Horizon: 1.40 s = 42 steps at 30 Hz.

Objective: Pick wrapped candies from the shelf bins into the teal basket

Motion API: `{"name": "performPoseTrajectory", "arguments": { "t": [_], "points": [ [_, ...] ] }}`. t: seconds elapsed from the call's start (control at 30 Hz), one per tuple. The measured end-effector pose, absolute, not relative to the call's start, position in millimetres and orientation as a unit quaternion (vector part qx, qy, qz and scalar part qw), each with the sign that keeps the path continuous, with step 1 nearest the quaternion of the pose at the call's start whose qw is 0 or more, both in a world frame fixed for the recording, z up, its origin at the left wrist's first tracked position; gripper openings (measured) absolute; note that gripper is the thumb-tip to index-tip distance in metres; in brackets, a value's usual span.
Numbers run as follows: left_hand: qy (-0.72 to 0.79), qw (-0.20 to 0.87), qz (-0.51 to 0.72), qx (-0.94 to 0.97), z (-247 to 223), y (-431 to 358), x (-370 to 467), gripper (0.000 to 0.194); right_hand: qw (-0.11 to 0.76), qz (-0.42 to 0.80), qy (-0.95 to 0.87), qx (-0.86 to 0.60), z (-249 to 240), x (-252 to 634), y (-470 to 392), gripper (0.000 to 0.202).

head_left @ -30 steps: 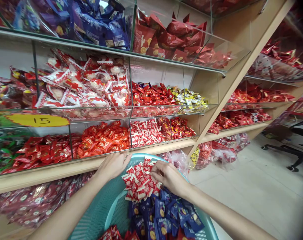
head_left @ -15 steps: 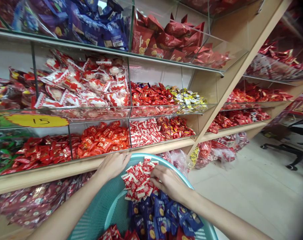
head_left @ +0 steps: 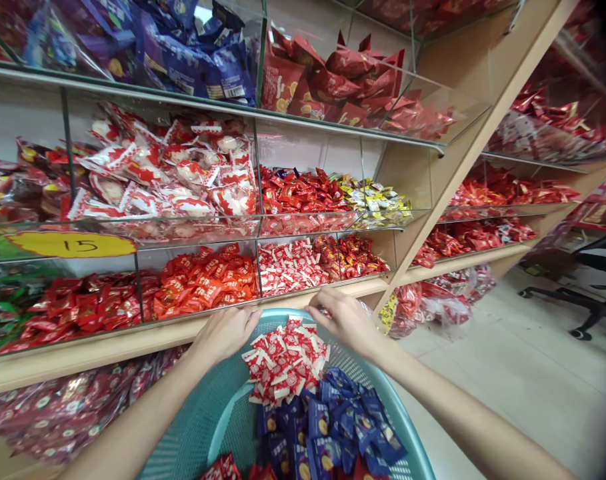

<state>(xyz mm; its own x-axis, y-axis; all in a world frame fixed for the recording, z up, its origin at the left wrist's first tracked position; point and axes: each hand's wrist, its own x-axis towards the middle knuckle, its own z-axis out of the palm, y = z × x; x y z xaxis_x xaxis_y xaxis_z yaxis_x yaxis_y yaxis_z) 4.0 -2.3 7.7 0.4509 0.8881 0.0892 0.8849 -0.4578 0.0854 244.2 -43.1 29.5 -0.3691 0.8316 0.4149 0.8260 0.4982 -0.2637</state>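
A teal plastic basket (head_left: 403,407) sits in front of me, below the shelf edge. My left hand (head_left: 230,330) grips its far rim from the left. Over the same rim, farther right, my right hand (head_left: 347,321) has its fingers curled down; their tips are partly hidden. Between the two hands lies a heap of small red-and-white wrapped candies (head_left: 285,360) inside the basket. Dark blue candy packets (head_left: 327,427) fill the nearer right part. Some red packets (head_left: 223,468) show at the bottom edge of the view.
Wooden shelving with glass dividers (head_left: 257,173) stands ahead, its bins full of wrapped candies. A bin of red-and-white candies (head_left: 290,267) is just beyond the basket. Bagged goods (head_left: 87,407) lie under the bottom shelf. A wheeled chair base (head_left: 577,313) stands on the tiled floor at right.
My right hand has left the red-and-white candies and moved up to the far rim of the basket. My left hand has stayed on the rim.
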Motion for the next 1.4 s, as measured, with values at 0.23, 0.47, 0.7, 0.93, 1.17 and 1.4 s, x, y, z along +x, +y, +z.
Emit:
{"name": "performPoseTrajectory", "arguments": {
  "t": [0.23,0.47,0.7,0.93,1.17,1.4],
  "points": [
    [0.527,0.021,0.061,0.848,7,-3,4,0.052,0.169,-0.009,-0.783,-0.599,28,244,50,0.016],
    [0.524,0.010,0.057,0.849,8,-3,4,0.052,0.078,-0.043,-0.774,-0.627,20,208,88,0.022],
    [0.531,0.025,0.057,0.845,8,-3,4,0.053,0.055,-0.047,-0.762,-0.643,17,200,94,0.027],
    [0.518,0.008,0.061,0.853,6,-2,3,0.054,0.063,-0.061,-0.761,-0.642,14,202,94,0.026],
    [0.517,-0.006,0.058,0.854,3,0,1,0.055,0.090,-0.076,-0.750,-0.650,24,210,87,0.027],
    [0.519,0.006,0.052,0.853,5,0,3,0.056,0.274,-0.068,-0.770,-0.572,59,220,45,0.021]
  ]
}}
